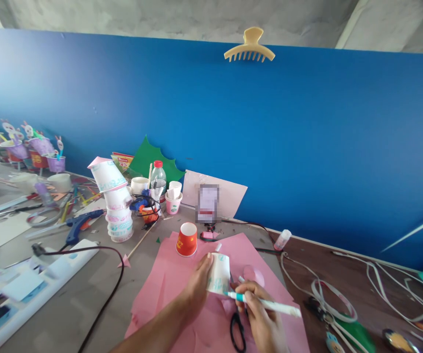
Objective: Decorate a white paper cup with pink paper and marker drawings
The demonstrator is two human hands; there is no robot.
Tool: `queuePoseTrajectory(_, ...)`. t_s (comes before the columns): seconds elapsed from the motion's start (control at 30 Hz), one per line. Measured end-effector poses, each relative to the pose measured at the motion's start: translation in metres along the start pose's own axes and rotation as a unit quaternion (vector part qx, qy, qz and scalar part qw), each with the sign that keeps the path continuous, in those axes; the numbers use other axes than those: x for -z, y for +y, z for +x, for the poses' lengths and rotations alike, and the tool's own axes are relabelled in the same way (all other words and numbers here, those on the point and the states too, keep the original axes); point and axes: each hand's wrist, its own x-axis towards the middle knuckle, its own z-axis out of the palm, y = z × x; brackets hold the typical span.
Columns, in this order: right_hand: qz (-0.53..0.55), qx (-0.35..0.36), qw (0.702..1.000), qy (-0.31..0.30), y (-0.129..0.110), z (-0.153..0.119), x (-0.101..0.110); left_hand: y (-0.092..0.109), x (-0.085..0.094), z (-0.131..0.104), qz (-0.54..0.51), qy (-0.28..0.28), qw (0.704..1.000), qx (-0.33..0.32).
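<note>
A white paper cup (219, 272) with teal markings is tilted in my left hand (196, 289), whose fingers wrap its left side. My right hand (262, 314) grips a white marker with a teal band (277, 307), its tip touching the lower right of the cup. Pink paper sheets (174, 279) lie beneath both hands. A red paper cup (187, 240) stands on the paper behind my left hand. Black-handled scissors (238, 332) rest beside my right hand, their blades partly hidden.
Stacked decorated cups (118, 206) lean at left, near a blue glue gun (81, 224) and a white power strip (23, 299) with a dark cable. A bottle (158, 177) and a phone (207, 203) stand behind. White cords (320, 289) and a glue stick (282, 239) lie right.
</note>
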Motion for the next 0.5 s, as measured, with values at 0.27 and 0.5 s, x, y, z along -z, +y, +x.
queuePoseTrajectory(0.27, 0.024, -0.020, 0.998, 0.048, 0.0018, 0.0036, 0.0010, 0.0043, -0.0049, -0.0025, -0.012, 0.015, 1.000, 0.011)
queuePoseTrajectory(0.5, 0.005, -0.027, 1.000, 0.014, 0.0057, 0.0024, 0.0068, 0.0051, -0.0056, -0.0030, -0.023, 0.015, 1.000, 0.008)
